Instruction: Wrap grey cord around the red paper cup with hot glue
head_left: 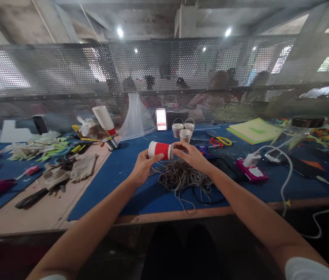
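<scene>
A white paper cup (152, 148) with a red band lies sideways in the air between my two hands. My left hand (143, 166) is closed round its left end, thumb along the red band. At the other end, the fingers of my right hand (192, 156) grip the rim. Below the cup a tangled heap of grey cord (178, 177) rests on the blue mat (106, 186). Just behind it stand several small white cups with looped handles (185, 135).
Yellow-handled scissors (223, 140), coloured sheets (254, 130), a magenta power strip (251, 174) and a clear jar (286, 140) sit to the right. Leftward are a tilted stack of cups (103, 118), gloves (84, 167) and paper scraps (33, 149). A perforated metal screen (73, 77) stands behind.
</scene>
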### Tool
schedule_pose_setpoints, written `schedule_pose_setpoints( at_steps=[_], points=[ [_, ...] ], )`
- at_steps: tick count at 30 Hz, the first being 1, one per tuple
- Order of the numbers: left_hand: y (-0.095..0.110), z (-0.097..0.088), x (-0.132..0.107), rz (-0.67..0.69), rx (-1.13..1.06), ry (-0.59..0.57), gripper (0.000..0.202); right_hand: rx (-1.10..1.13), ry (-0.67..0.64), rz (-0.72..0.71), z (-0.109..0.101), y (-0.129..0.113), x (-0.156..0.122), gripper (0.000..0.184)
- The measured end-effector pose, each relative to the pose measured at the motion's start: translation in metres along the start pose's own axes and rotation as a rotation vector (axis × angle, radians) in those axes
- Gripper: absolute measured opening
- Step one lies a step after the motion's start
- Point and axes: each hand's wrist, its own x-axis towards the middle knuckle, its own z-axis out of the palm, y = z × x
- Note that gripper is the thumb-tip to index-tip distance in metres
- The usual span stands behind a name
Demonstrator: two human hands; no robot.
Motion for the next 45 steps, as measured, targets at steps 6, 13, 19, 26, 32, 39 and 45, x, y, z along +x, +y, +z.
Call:
schedule_pose_setpoints(
  at_steps=[6,13,19,26,32,39,45],
  points=[
    [0.002,0.003,-0.001,-0.008,-0.007,-0.014,0.027,-0.007,0.071,-0.023,0.002,0.002,0.000,0.024],
    [0.005,0.007,-0.003,-0.123,-0.066,0.026,0.031,-0.053,0.106,-0.074,0.006,0.002,-0.001,0.018],
    [0.002,0.004,0.000,-0.127,-0.073,0.030,0.028,-0.068,0.112,-0.082,0.006,0.000,-0.003,0.018],
    [0.004,0.002,0.002,-0.159,-0.082,-0.001,0.029,-0.093,0.121,-0.081,0.006,-0.003,-0.003,0.015],
    [0.004,0.001,0.003,-0.132,-0.080,0.017,0.027,-0.127,0.177,-0.118,0.004,-0.006,-0.003,0.016],
    [0.005,0.000,0.004,-0.038,-0.005,0.043,0.028,-0.131,0.176,-0.095,0.003,-0.006,-0.004,0.015],
    [0.004,-0.001,0.006,0.008,0.025,0.091,0.031,-0.130,0.148,-0.135,0.001,-0.012,-0.007,0.013]
  ],
)
